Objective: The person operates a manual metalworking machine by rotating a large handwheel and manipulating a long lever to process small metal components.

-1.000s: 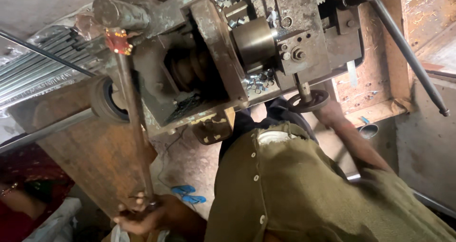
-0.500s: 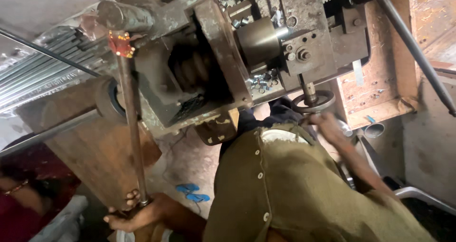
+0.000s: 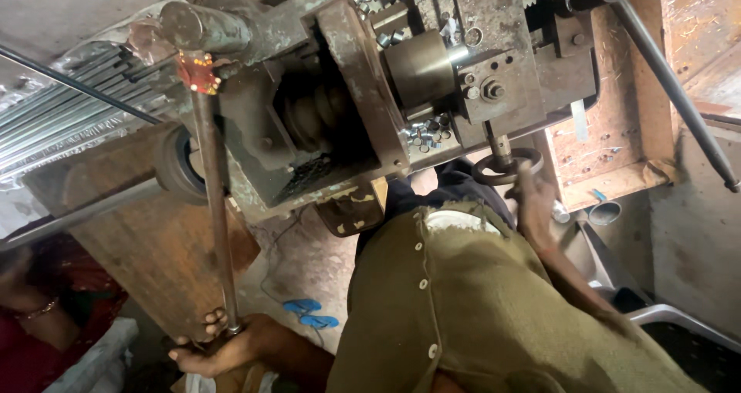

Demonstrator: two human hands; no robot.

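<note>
- Machine [image 3: 363, 115] of worn, grimy grey-green metal fills the upper middle; its boxy housing is open at the front, with dark ribbed pulleys [image 3: 312, 119] inside.
- Small shiny metal pieces [image 3: 423, 134] lie heaped on the machine bed below a smooth brown cylinder [image 3: 421, 69]; more sit in the recess at the top.
- Left hand [image 3: 224, 348] is wrapped tight around the lower end of a long, thin, rusty lever [image 3: 214, 200], which runs up to a red-marked joint [image 3: 197, 72] on the machine.
- Right hand [image 3: 532, 204] rests on a small dark round handwheel [image 3: 505, 167] below the bed, fingers partly curled over its rim; whether it grips firmly cannot be told.
- Second long steel bar [image 3: 671, 84] slants down the right side, ending in a black knob.
- Wooden tray [image 3: 617, 130] at right is rough, orange-brown, with scattered metal chips.
- Olive buttoned shirt [image 3: 478, 308] covers the lower middle.
- Bundled shiny rods [image 3: 54, 127] lie at left.
- Another person's arm with a bangle [image 3: 35, 309] shows at lower left.
</note>
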